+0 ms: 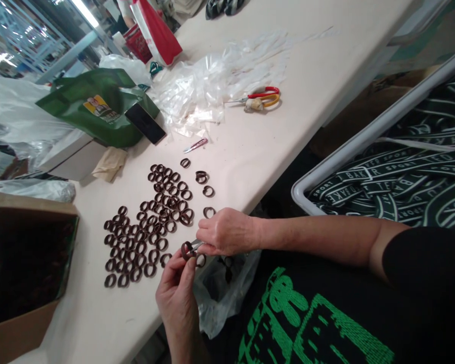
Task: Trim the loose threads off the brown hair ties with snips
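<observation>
My left hand (177, 293) pinches a small dark brown ring (187, 249) at the table's near edge. My right hand (227, 233) is closed around a small metal tool (196, 246), its tip touching that ring. Just left of my hands lie several more brown rings (144, 227), spread in rows on the white table (250, 151). A few loose rings (208, 191) sit apart to the right of the rows.
An open cardboard box (23, 263) of dark pieces stands at the left. A green bag (94, 106), a black phone (145, 123), clear plastic bags (205, 86), red-handled scissors (260, 97) and small snips (195, 145) lie farther back. A bin of green straps (402, 172) is at right.
</observation>
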Demonstrator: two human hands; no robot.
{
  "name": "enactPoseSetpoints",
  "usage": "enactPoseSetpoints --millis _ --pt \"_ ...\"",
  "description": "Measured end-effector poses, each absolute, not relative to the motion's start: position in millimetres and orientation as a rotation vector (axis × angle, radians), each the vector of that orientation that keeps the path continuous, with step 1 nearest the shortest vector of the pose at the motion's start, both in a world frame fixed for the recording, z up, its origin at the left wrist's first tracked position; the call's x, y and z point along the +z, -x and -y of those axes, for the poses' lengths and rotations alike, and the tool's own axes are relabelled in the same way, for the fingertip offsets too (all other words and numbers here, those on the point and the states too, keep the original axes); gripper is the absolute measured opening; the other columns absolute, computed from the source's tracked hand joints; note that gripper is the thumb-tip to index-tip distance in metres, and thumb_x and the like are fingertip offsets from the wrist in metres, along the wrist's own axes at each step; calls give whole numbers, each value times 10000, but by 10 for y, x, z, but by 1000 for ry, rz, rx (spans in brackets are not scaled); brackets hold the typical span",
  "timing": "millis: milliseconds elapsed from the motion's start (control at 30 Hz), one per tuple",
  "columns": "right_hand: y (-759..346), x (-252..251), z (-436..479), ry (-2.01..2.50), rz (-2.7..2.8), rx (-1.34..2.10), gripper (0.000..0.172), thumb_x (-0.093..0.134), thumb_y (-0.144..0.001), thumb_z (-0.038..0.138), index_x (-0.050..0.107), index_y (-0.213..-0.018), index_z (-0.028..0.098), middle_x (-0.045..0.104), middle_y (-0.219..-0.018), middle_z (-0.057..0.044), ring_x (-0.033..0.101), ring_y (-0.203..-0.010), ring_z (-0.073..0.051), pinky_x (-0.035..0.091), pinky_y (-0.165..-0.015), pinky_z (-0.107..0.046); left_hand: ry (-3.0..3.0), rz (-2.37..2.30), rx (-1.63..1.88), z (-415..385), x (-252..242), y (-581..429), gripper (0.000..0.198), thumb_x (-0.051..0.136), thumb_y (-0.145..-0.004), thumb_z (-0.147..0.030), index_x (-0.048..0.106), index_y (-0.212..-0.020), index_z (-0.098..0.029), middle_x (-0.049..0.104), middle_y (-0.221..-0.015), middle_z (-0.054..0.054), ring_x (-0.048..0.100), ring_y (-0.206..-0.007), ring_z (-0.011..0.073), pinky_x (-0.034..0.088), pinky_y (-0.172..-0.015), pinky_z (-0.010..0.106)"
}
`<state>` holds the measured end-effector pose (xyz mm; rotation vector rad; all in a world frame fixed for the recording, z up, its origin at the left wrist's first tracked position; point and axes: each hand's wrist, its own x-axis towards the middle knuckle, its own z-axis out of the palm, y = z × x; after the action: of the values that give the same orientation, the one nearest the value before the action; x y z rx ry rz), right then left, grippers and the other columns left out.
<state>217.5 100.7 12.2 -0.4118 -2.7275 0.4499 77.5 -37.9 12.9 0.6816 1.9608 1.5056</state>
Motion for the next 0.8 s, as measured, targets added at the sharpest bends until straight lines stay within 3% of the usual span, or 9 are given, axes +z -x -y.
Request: enactPoseSetpoints --millis 167,267,367,467,600,800 --pt "-2243 143 -1056 440 2677 639 378 479 -986 456 635 -868 133 641 -837 -73 543 -652 -151 270 -541 -280 -679 -1979 1538 382 119 -747 216 837 -664 -312 681 -722 -173 743 -1003 43 675 -977 182 485 -961 317" --pt "-2315 105 -1092 530 2468 1127 328 585 -932 426 659 -804 133 607 -709 -21 500 -625 -119 316 -571 -250 -661 -1980 1538 396 102 -725 201 828 -677 -312 696 -758 -184 747 -967 33 679 -976 177 496 -955 312" --pt "-2334 81 -1105 555 2066 1665 273 674 -863 380 694 -933 117 590 -697 18 486 -622 -92 371 -598 -215 -688 -1939 1463 404 103 -731 209 823 -681 -322 697 -766 -179 749 -911 37 693 -916 183 528 -906 316" --pt "-2274 96 -1104 490 1840 1955 305 700 -829 326 692 -1036 102 620 -741 18 513 -642 -85 398 -601 -197 -734 -1844 1362 410 119 -738 235 818 -689 -344 700 -793 -171 739 -826 39 694 -821 175 550 -826 296" --pt "-2170 135 -1134 379 1864 2077 193 696 -818 243 707 -944 97 650 -759 8 568 -686 -86 429 -646 -183 -782 -1801 1263 435 145 -704 258 807 -704 -360 702 -830 -161 737 -820 54 689 -784 173 551 -749 264" --pt "-2152 154 -1180 367 1875 2225 139 721 -785 241 691 -814 108 617 -674 27 536 -646 -71 406 -609 -168 -761 -1766 1247 465 153 -679 275 812 -698 -372 698 -825 -157 730 -799 58 698 -782 187 560 -756 282"
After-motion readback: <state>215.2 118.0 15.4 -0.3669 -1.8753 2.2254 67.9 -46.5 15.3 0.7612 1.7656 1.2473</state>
